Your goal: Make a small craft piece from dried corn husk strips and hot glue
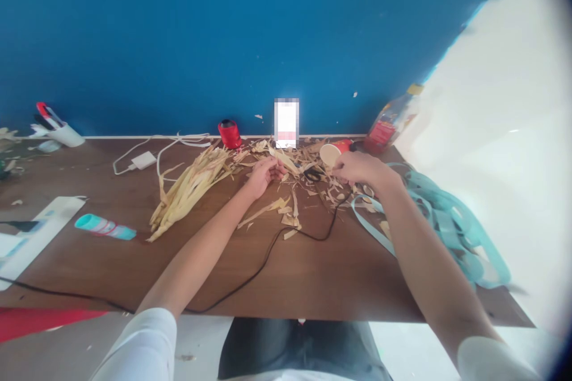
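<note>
My left hand reaches to the middle of the brown table, fingers curled round a dry straw-coloured leaf strip that runs up and to the right. My right hand is closed in a loose pinch over the scraps just right of it, beside a tipped paper cup. What it pinches is too small to make out. A bundle of long dry strips lies to the left of my left hand. Cut scraps litter the table between and below my hands.
A black cable crosses the table. A teal tube and white papers lie at the left, a white charger, red cylinder and phone by the blue wall, a bottle and teal tape loops at the right.
</note>
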A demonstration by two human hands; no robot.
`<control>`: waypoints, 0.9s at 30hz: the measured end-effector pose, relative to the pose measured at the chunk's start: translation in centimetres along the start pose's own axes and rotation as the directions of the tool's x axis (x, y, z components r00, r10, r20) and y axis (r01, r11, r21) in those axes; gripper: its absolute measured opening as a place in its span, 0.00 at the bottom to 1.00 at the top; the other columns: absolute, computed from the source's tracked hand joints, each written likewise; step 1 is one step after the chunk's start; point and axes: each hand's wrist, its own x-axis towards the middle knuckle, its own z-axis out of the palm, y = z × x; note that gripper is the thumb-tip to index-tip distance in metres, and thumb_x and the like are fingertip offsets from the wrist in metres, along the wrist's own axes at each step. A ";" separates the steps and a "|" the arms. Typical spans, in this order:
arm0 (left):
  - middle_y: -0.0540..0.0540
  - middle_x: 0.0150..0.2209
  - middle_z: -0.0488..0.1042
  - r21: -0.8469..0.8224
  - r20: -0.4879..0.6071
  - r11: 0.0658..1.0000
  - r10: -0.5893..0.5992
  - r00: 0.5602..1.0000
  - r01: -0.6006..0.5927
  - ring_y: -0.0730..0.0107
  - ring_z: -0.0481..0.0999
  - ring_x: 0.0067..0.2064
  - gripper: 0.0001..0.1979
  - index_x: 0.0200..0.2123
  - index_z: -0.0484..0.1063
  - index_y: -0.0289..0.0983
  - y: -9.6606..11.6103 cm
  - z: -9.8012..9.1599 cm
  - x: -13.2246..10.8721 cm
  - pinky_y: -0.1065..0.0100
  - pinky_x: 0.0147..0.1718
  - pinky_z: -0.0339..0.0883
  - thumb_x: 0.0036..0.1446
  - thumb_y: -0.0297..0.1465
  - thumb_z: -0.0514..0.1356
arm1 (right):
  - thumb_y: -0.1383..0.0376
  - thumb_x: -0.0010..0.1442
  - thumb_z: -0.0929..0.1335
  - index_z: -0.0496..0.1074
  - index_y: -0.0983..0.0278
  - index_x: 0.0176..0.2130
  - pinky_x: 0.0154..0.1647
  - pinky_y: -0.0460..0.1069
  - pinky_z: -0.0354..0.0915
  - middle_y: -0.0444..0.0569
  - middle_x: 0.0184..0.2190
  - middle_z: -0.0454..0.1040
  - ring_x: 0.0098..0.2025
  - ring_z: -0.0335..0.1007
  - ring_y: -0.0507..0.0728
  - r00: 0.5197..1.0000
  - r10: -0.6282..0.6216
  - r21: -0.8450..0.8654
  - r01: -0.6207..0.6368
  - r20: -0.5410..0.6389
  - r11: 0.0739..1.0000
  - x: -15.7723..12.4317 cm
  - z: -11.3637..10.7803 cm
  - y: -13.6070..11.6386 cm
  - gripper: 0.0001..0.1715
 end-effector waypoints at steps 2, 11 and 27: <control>0.46 0.26 0.75 0.000 -0.016 1.000 -0.001 1.000 0.001 0.77 0.72 0.24 0.12 0.32 0.70 0.32 0.1 0.1 0.0 0.74 0.26 0.65 0.50 0.36 0.62 | 0.64 0.50 0.69 0.74 0.61 0.25 0.30 0.49 0.59 0.50 0.22 0.74 0.28 0.71 0.58 0.999 0.032 -0.114 -0.031 0.009 0.993 -0.4 -0.2 -0.2 0.04; 0.48 0.25 0.74 0.126 -0.050 0.988 0.097 0.994 -0.091 0.77 0.70 0.25 0.13 0.32 0.72 0.33 -0.3 0.5 -0.2 0.74 0.26 0.63 0.52 0.39 0.62 | 0.70 0.41 0.71 0.77 0.60 0.27 0.23 0.46 0.57 0.46 0.19 0.73 0.21 0.68 0.54 0.971 -0.157 -0.009 0.161 0.178 0.987 1.2 1.7 0.2 0.08; 0.49 0.24 0.73 0.075 -0.081 0.995 0.073 0.994 -0.066 0.78 0.70 0.25 0.12 0.30 0.71 0.33 -0.6 0.2 0.2 0.75 0.26 0.62 0.51 0.38 0.63 | 0.64 0.45 0.73 0.73 0.62 0.23 0.25 0.48 0.59 0.48 0.19 0.72 0.22 0.69 0.56 0.973 -0.060 -0.060 0.075 0.224 0.995 0.8 1.7 0.0 0.05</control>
